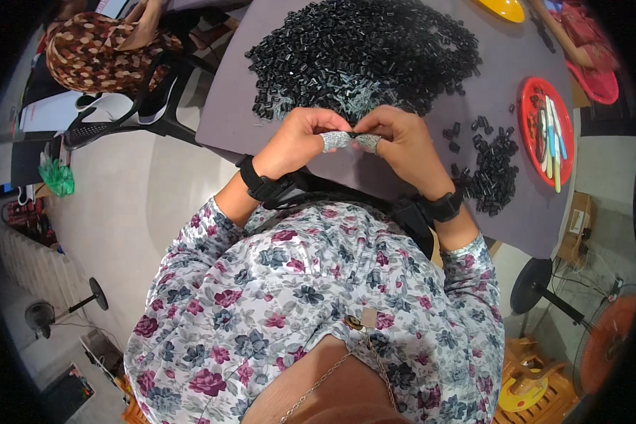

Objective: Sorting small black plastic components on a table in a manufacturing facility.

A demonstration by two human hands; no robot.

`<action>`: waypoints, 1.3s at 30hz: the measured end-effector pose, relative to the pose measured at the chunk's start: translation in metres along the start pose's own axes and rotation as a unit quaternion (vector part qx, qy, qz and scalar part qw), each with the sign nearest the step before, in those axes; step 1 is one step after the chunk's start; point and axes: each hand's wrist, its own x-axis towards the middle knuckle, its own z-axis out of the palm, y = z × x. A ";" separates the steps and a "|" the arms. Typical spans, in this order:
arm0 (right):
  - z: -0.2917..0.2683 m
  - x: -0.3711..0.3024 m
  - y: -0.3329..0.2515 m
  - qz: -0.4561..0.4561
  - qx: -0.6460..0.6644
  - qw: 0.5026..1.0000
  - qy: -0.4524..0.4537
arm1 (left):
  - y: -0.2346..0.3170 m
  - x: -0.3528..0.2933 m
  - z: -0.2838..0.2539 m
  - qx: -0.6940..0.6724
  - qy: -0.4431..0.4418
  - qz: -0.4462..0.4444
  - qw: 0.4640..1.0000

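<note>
My left hand [300, 141] and my right hand [401, 143] meet over the near edge of the grey table. Their fingertips pinch a small black piece [355, 134] between them, mostly hidden by the fingers. Grey-white wrapping covers a digit on each hand. Just beyond my fingers lies a wide heap of small black plastic pieces [360, 56], with thin pale bits [364, 97] scattered on its near side. To the right of my right hand sits a smaller pile of similar black pieces [493, 169].
A red plate [527, 134] with several knife-like tools [555, 138] stands at the table's [261, 138] right side. Other people sit at the far left and far right. A black chair [106, 131] is at left, a pedestal fan [608, 339] at lower right.
</note>
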 end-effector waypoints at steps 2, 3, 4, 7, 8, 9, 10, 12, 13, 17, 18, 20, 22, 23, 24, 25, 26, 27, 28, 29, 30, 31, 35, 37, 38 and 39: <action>-0.002 0.000 -0.003 0.033 0.001 0.999 -0.010 | 0.001 0.000 0.000 0.008 0.002 0.001 1.000; -0.002 0.000 -0.003 0.059 0.008 0.998 -0.017 | 0.001 0.000 0.000 0.008 0.003 0.000 1.000; -0.002 0.000 -0.004 0.085 0.016 0.996 -0.024 | 0.001 0.000 0.000 0.008 0.003 -0.001 1.000; 0.000 -0.001 -0.002 0.015 -0.032 0.999 -0.021 | 0.003 -0.001 0.000 0.026 0.000 -0.003 1.000; 0.000 -0.001 -0.001 0.010 -0.033 0.999 -0.029 | 0.002 -0.001 0.000 0.018 -0.002 -0.001 1.000; 0.000 -0.001 0.000 0.005 -0.035 0.999 -0.036 | 0.000 -0.001 0.000 0.010 -0.005 0.001 1.000; -0.001 -0.002 0.002 0.000 -0.037 0.998 -0.042 | -0.001 -0.001 0.000 0.002 -0.008 0.003 1.000; -0.002 -0.001 0.005 0.004 -0.006 0.999 -0.048 | 0.000 0.000 0.001 -0.033 -0.002 -0.011 0.999; -0.003 0.000 0.005 0.007 0.009 0.999 -0.053 | -0.001 0.000 0.001 -0.052 0.002 -0.019 0.998; -0.006 0.000 -0.008 0.071 0.072 0.993 -0.066 | -0.004 0.000 -0.005 -0.074 -0.011 -0.027 0.997; -0.006 0.000 -0.008 0.074 0.085 0.991 -0.067 | -0.005 0.001 -0.006 -0.079 -0.011 -0.023 0.997; -0.005 0.000 -0.008 0.074 0.096 0.990 -0.069 | -0.005 0.002 -0.005 -0.094 -0.010 -0.019 0.995; -0.001 -0.001 -0.010 0.064 0.092 0.991 -0.072 | -0.002 0.002 -0.005 -0.114 -0.006 -0.020 0.993; 0.000 -0.001 -0.008 0.053 0.077 0.993 -0.068 | -0.003 0.002 -0.005 -0.119 -0.012 -0.024 0.992; 0.001 -0.002 -0.006 0.041 0.062 0.995 -0.064 | -0.004 0.003 -0.006 -0.125 -0.019 -0.029 0.992; 0.001 -0.002 -0.004 0.028 0.046 0.997 -0.061 | -0.006 0.004 -0.007 -0.130 -0.026 -0.033 0.991; 0.002 -0.002 -0.005 0.028 0.019 0.997 -0.065 | -0.007 0.003 -0.007 -0.146 -0.021 -0.038 0.988; 0.002 -0.002 -0.008 0.027 -0.009 0.997 -0.070 | -0.008 0.003 -0.006 -0.162 -0.016 -0.042 0.986; 0.002 -0.003 -0.010 0.029 -0.038 0.996 -0.073 | -0.009 0.002 -0.005 -0.179 -0.013 -0.047 0.983; 0.002 -0.004 -0.010 0.012 -0.061 0.996 -0.070 | -0.011 0.003 -0.006 -0.182 -0.013 -0.042 0.982; 0.003 -0.004 -0.010 -0.005 -0.084 0.994 -0.067 | -0.013 0.005 -0.007 -0.185 -0.013 -0.036 0.982; 0.004 -0.004 -0.010 -0.022 -0.107 0.992 -0.063 | -0.013 0.005 -0.007 -0.188 -0.014 -0.031 0.982; 0.011 -0.005 -0.009 -0.059 -0.099 0.993 -0.037 | -0.006 0.006 -0.007 -0.162 -0.002 -0.013 0.987; 0.012 -0.005 -0.014 -0.075 -0.113 0.990 -0.048 | -0.008 0.008 -0.009 -0.165 -0.007 0.005 0.986; 0.012 -0.005 -0.013 -0.070 -0.115 0.990 -0.046 | -0.008 0.009 -0.008 -0.165 -0.008 0.008 0.986; 0.012 -0.005 -0.011 -0.066 -0.118 0.990 -0.043 | -0.009 0.009 -0.007 -0.165 -0.010 0.011 0.986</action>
